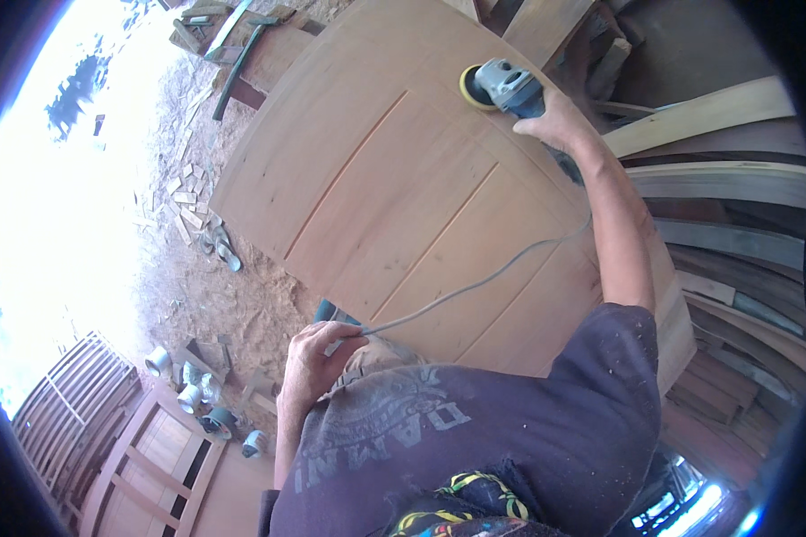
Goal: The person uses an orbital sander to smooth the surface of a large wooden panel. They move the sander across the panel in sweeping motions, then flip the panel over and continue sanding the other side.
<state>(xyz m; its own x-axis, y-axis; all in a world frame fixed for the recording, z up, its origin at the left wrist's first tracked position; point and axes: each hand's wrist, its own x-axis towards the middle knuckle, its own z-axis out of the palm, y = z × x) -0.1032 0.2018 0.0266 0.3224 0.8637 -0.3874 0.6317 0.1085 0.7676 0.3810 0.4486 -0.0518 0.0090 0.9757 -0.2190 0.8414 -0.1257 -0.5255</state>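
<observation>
My right hand is wrapped round the body of an angle grinder with a grey metal head. Its round yellow-edged disc is tilted at the far right part of a large wooden panel; whether it touches the wood I cannot tell. Long straight grooves run across the panel. From the grinder a grey power cord crosses over the panel to my left hand, which pinches it near my body, beyond the panel's near left edge.
Long boards are stacked along the right. Wood offcuts and a pair of sandals lie on the dirt floor at left. At lower left are a framed wooden piece, a slatted stack and several cans. Timber pieces sit beyond the panel.
</observation>
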